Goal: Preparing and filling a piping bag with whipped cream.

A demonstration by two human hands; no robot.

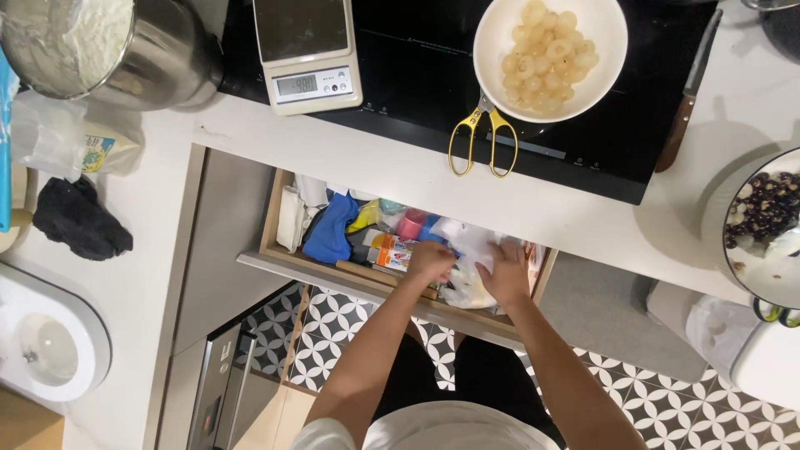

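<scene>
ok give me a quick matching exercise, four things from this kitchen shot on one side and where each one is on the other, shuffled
Things:
1. scissors
2. kitchen scale
3. black cloth
4. both hands, left hand and right hand

Places:
A. on the white counter at the left
B. in the open drawer, on white plastic bags
C. on the black cooktop, touching the white bowl of pale peeled fruit
D. at the cooktop's left edge

Pairs: 1-C, 2-D, 3-A, 4-B
</scene>
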